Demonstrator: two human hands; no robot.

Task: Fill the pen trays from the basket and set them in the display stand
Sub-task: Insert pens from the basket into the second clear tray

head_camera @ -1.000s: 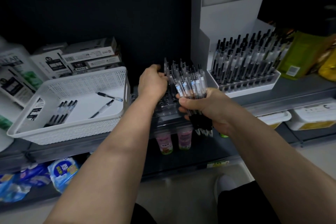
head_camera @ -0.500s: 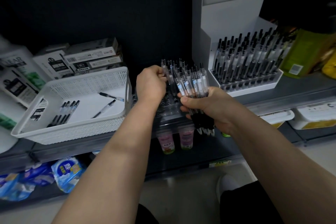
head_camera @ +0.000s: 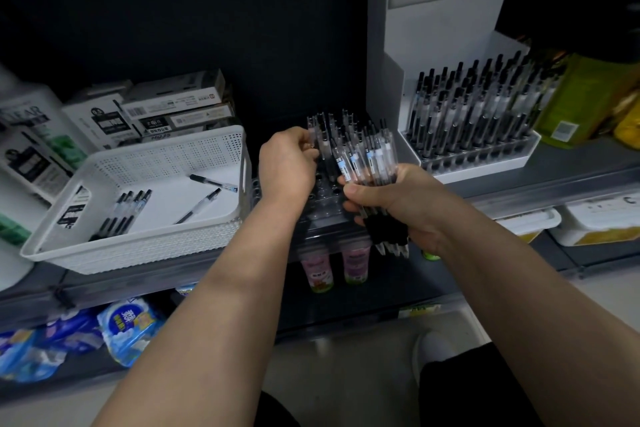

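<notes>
The right hand (head_camera: 398, 204) is nearest. Its fingers and thumb are curled tightly round a thick bundle of pens (head_camera: 367, 163), held upright with the tips pointing down below the fist. Just to its left, the left hand (head_camera: 284, 166) pinches the top of a single pen (head_camera: 323, 146) between its fingertips, above a clear tray (head_camera: 322, 208) of empty holes. The tray sits at the front edge of the grey shelf (head_camera: 554, 166), between the basket and the display stand. The white basket (head_camera: 145, 250) on the left holds a few loose pens (head_camera: 121, 215). Farther back on the right, the white display stand (head_camera: 433, 28) carries a full tray (head_camera: 485, 166) of upright pens. Stacked boxes (head_camera: 173, 104) lie behind the basket.
</notes>
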